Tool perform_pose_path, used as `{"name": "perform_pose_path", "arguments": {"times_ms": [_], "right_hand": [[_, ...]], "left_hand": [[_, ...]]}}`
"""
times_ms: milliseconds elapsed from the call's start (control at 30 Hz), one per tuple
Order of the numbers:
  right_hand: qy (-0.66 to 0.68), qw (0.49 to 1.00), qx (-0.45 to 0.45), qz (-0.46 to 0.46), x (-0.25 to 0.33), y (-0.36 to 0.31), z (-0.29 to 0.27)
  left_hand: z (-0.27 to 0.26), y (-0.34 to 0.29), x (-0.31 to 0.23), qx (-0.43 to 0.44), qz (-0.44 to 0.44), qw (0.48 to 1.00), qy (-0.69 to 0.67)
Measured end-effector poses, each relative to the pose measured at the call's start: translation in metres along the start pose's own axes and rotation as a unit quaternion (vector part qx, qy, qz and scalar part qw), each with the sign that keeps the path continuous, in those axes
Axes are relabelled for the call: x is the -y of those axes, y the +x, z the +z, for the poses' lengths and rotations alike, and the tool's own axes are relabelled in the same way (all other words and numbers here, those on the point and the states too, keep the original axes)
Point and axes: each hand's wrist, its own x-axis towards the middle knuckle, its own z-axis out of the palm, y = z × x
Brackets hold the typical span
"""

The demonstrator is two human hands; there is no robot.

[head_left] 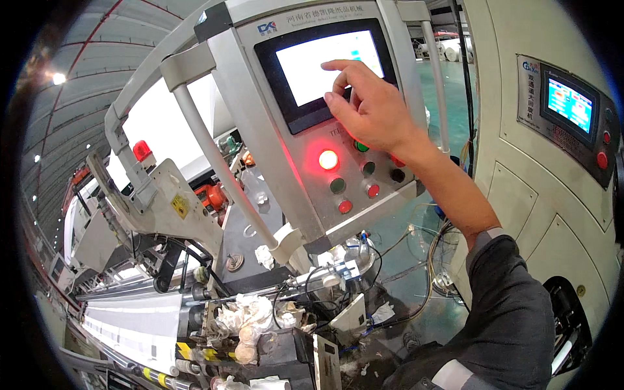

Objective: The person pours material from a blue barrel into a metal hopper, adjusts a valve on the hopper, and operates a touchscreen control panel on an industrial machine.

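My right hand [374, 107] is raised in front of a lit touchscreen [299, 78] on a grey metal control panel [300, 174]. Its index finger stretches left over the white display, with the thumb apart below and the other fingers curled. Nothing is held in it; whether the fingertip touches the glass I cannot tell. Under the wrist sit several push buttons, partly covered by my hand and forearm. A red lamp button [328, 160] glows, above a dark green button [337, 186] and a red button [345, 207]. My left hand is out of view.
On the right stands a cream cabinet [513, 188] with a smaller screen [569, 105]. A white sheet [133, 318] runs over rollers at lower left, beside crumpled white paper [244, 313]. Cables [429, 266] trail across the green floor. A grey rail [218, 159] flanks the panel.
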Motion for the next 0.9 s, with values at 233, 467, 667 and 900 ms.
{"name": "perform_pose_path", "arguments": {"times_ms": [233,467,667,900], "right_hand": [[-0.015,1.0,-0.021,-0.001,-0.003,-0.001,-0.003],[-0.015,0.996,-0.089,-0.009,-0.032,0.001,-0.027],[-0.058,0.995,-0.081,0.006,-0.04,0.016,-0.037],[-0.082,0.987,-0.115,-0.082,-0.052,0.033,-0.032]], "left_hand": [[0.014,-0.004,0.011,-0.024,0.006,1.0,-0.008],[0.021,-0.001,0.012,-0.012,0.001,0.999,0.03],[-0.028,0.009,-0.016,0.055,0.019,0.991,0.121],[-0.016,0.002,-0.009,0.002,0.041,0.994,0.098]]}}
